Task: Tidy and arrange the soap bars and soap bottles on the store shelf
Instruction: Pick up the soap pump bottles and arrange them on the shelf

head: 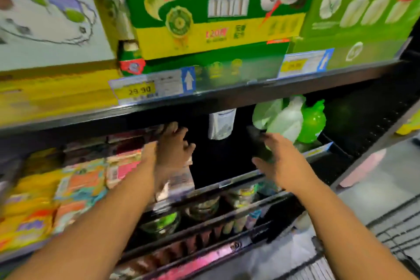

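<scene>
Nearest, below the white bottle [221,124], rows of round jars [204,204] are seen on the lower shelves, blurred. Nearer than the white bottle and to its left, packs of soap bars [91,179] are stacked in yellow, orange and pink wrappers. The left hand [175,148] is reached over that stack, left of the white bottle; its fingers [178,133] are stretched out and spread, nothing being gripped, and the fingertips are laid on the topmost dark-red packs, the thumb being held free beside the stack. Right of the white bottle and somewhat lower, the right hand [281,161] is extended towards the green soap bottles [293,120]; a dark object [258,138] is seen between its thumb and fingers, but whether it is gripped cannot be told through the blur. The green soap bottles are crowded together just beyond those fingertips, right of the white bottle. Above the white bottle, a price label [141,90] is fixed to the shelf edge, and large green and yellow boxes [204,7] are stood on top
</scene>
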Demonstrator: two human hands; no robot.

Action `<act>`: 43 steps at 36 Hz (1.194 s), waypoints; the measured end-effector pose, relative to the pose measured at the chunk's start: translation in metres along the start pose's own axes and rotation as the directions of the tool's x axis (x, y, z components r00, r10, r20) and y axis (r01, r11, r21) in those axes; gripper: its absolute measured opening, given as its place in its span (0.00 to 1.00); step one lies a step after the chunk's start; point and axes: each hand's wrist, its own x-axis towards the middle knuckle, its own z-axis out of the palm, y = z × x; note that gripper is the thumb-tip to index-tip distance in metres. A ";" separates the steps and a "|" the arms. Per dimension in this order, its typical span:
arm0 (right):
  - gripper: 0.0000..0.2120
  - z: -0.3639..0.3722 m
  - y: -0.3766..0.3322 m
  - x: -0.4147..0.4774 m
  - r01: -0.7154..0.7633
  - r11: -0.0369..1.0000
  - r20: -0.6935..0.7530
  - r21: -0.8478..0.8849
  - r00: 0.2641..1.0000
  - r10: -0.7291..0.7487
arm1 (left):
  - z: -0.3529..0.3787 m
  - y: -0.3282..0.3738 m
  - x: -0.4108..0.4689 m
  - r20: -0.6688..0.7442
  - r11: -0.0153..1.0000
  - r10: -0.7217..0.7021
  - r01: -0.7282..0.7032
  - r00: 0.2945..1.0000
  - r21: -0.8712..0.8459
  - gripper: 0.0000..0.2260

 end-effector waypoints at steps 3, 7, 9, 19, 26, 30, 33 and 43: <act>0.31 0.013 -0.011 0.026 -0.060 0.991 -0.024 0.118 0.998 0.063 | 0.007 -0.022 0.001 0.042 0.998 -0.054 0.053 0.998 0.025 0.36; 0.40 0.041 -0.016 0.054 -0.158 0.940 -0.032 0.302 0.984 0.175 | 0.008 -0.019 -0.006 -0.014 0.990 -0.138 0.138 0.990 0.004 0.26; 0.39 0.051 -0.017 0.066 -0.143 0.929 -0.017 0.341 0.987 0.159 | 0.005 -0.011 -0.008 -0.102 0.989 -0.147 0.143 0.984 -0.038 0.25; 0.47 0.083 -0.023 0.108 -0.220 0.858 -0.107 0.464 0.948 0.301 | 0.011 -0.025 -0.005 0.094 0.973 -0.172 0.155 0.981 0.170 0.33; 0.43 0.103 -0.023 0.119 -0.201 0.769 -0.093 0.607 0.943 0.319 | 0.015 -0.032 -0.003 0.069 0.962 -0.152 0.131 0.986 0.241 0.33; 0.43 0.107 -0.026 0.123 -0.172 0.741 -0.105 0.648 0.945 0.311 | 0.016 -0.036 -0.002 0.084 0.958 -0.153 0.127 0.985 0.258 0.37; 0.40 0.108 -0.025 0.125 -0.164 0.749 -0.131 0.642 0.939 0.318 | 0.017 -0.036 0.000 0.112 0.957 -0.164 0.130 0.980 0.261 0.34; 0.38 0.104 -0.022 0.114 -0.189 0.741 -0.096 0.644 0.941 0.324 | 0.018 -0.036 0.003 0.114 0.949 -0.175 0.137 0.978 0.284 0.30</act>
